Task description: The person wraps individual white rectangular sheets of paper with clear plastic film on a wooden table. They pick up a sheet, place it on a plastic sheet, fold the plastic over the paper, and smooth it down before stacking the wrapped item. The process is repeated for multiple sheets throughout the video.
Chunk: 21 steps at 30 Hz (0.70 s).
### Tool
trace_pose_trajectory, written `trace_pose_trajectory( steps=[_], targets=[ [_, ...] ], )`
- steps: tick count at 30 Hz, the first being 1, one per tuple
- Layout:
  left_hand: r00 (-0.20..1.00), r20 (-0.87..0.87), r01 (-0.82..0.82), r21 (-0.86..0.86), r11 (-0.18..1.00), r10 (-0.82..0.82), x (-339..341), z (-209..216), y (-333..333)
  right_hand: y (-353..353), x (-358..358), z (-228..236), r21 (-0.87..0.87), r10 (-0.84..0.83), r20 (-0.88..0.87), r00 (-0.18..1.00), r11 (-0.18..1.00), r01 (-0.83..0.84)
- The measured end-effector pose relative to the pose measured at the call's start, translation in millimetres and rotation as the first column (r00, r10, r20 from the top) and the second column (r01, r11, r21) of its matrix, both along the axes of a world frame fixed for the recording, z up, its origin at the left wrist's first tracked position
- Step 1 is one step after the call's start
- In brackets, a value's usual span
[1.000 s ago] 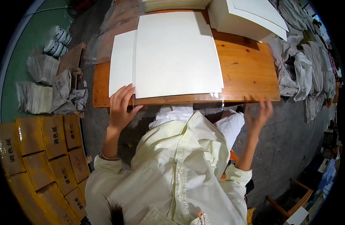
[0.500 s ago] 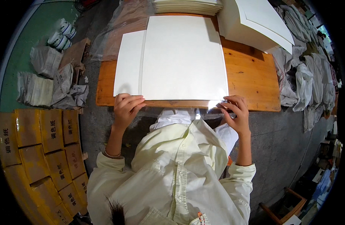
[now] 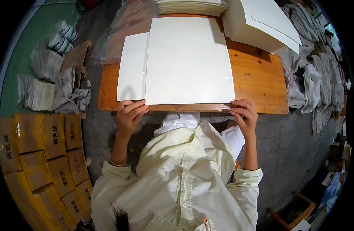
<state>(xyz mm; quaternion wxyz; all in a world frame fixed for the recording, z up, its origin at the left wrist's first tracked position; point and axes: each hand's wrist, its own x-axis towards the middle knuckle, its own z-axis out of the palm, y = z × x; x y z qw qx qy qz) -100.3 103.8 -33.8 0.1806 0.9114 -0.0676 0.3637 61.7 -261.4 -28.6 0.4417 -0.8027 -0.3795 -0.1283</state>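
Now pinching the near right corner of a large sheet point(image 3: 189, 61) on the counter point(image 3: 258, 77) with the right grip point(image 3: 245, 115), minus the earlier glare; bunching the left grip's point(image 3: 129, 115) fingers near a small sheet point(image 3: 131, 65), hold unclear, apparently steadying both ends.

On my left: stacked brown cartons point(image 3: 62, 175), yellow at the edges. Beyond those, plastic-wrapped bundles point(image 3: 39, 94), a crumpled grey bag point(image 3: 66, 88) beside them, two white tubs point(image 3: 60, 45) farther up. On my right: heaped grey and white sacks point(image 3: 312, 79), wooden frame point(image 3: 303, 215) and blue cloth point(image 3: 333, 188) lower down. Grey floor point(image 3: 281, 148) between.
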Motion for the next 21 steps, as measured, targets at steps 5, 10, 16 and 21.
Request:
trace_pose_trajectory(
  steps=[5,10,16,21],
  targets=[
    [0.995,0.022,0.1,-0.313,0.944,-0.098,0,-4,2,2,2,2,0.126,0.028,-0.237,0.971,0.992,0.003],
    [0.98,-0.184,-0.023,-0.496,0.868,-0.079,4,13,1,0,8,2,0.154,0.002,-0.514,0.858,0.984,0.09],
    [0.938,-0.342,-0.252,-0.54,0.803,0.065,34,36,3,26,35,27,0.167,-0.011,-0.665,0.747,0.972,0.163],
    [0.898,-0.439,-0.326,-0.643,0.693,0.015,49,47,8,30,56,34,0.123,-0.046,-0.7,0.712,0.975,0.184]
  ],
)
